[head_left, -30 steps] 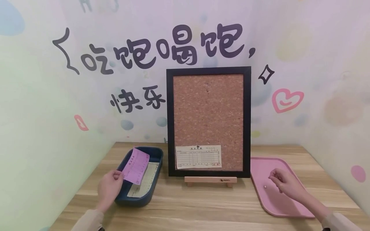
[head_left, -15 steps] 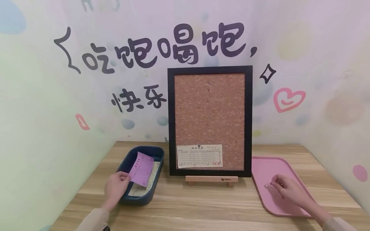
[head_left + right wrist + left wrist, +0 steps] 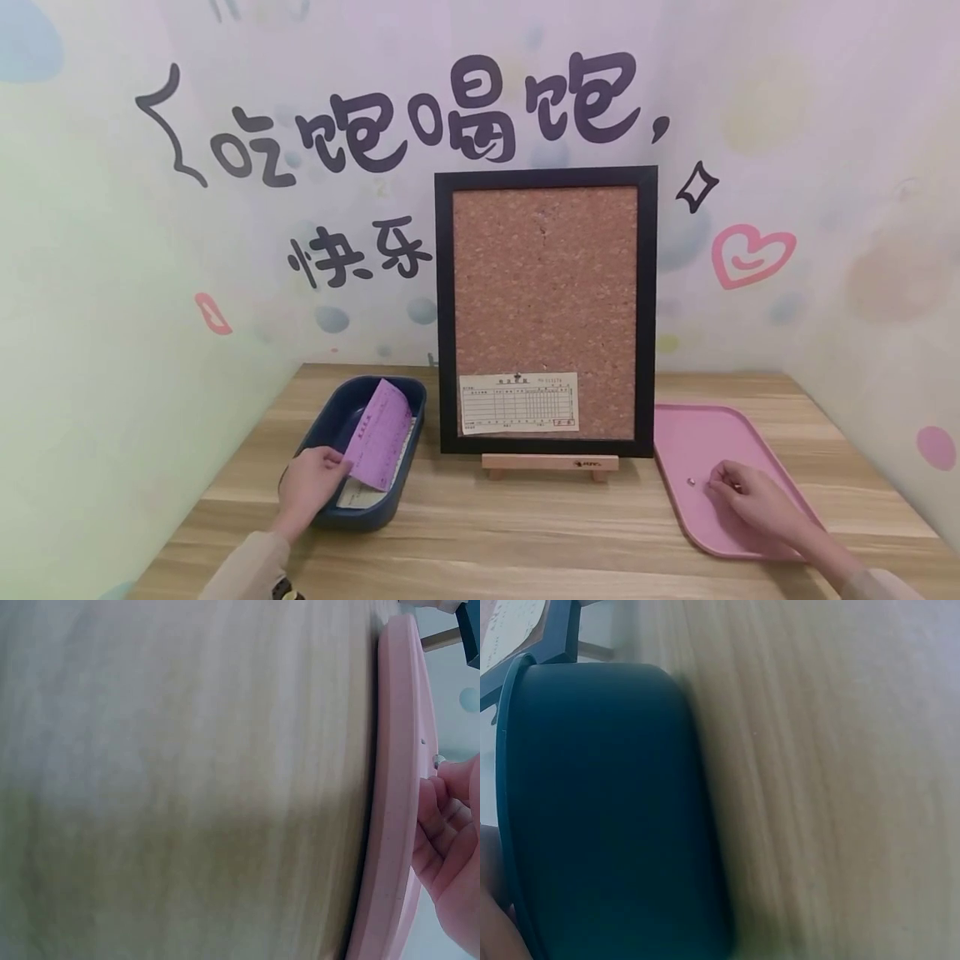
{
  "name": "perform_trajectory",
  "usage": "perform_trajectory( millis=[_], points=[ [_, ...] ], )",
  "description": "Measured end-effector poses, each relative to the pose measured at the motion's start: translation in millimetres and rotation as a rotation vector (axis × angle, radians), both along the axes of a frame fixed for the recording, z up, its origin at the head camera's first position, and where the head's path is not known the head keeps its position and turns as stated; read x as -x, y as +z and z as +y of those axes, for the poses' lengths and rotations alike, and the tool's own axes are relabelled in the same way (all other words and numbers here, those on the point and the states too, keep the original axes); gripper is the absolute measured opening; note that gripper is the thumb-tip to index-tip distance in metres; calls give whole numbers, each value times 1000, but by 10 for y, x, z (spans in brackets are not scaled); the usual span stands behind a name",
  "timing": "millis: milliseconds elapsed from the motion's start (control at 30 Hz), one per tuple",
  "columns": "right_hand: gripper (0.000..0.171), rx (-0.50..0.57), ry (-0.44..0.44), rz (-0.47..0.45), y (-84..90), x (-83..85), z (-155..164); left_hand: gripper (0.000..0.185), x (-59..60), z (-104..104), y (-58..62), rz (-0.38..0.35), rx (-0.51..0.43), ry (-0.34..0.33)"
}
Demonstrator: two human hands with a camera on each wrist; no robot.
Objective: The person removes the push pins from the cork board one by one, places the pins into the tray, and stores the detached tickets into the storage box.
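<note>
In the head view, my left hand (image 3: 313, 483) reaches over the blue bin (image 3: 360, 521) and pinches a purple receipt slip (image 3: 381, 437) by its lower left edge. A pale slip (image 3: 362, 493) lies beneath it in the bin. My right hand (image 3: 761, 500) is low over the pink tray (image 3: 697, 533), thumb and fingers together. A small shiny pushpin (image 3: 439, 760) shows at its fingertips in the right wrist view. Another small pin (image 3: 692, 482) lies on the tray, left of that hand. In the left wrist view the bin wall (image 3: 607, 802) covers most of the hand.
A black-framed cork board (image 3: 543, 292) stands on a small wooden easel (image 3: 551, 463) between bin and tray. A white receipt form (image 3: 519, 404) is pinned at its lower left. Behind the wooden table (image 3: 525, 533) rises a wall with printed characters.
My left hand has moved right and a little down with the purple slip, now held more upright over the bin. My right hand has shifted slightly down and right over the tray.
</note>
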State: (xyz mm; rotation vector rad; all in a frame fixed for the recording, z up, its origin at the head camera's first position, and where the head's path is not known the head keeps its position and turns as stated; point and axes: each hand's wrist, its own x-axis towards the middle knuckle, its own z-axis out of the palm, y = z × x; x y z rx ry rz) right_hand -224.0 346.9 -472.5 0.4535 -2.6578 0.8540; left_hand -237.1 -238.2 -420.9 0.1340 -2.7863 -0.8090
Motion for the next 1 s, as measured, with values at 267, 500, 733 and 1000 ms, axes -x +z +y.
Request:
perform_trajectory(
  millis=[267, 500, 733, 1000],
  points=[
    [10, -9, 2, -57, -10, 15, -6, 17, 23, -22, -18, -49, 51, 16],
    [7, -67, 2, -96, 2, 25, -27, 16, 20, -9, -19, -82, 70, 25],
    [7, -97, 2, -163, 15, 55, -29, 14, 4, 27, 1, -103, 103, 22],
    [8, -108, 15, -160, 4, 89, -17, 18, 34, 17, -27, -132, 115, 15]
  ],
)
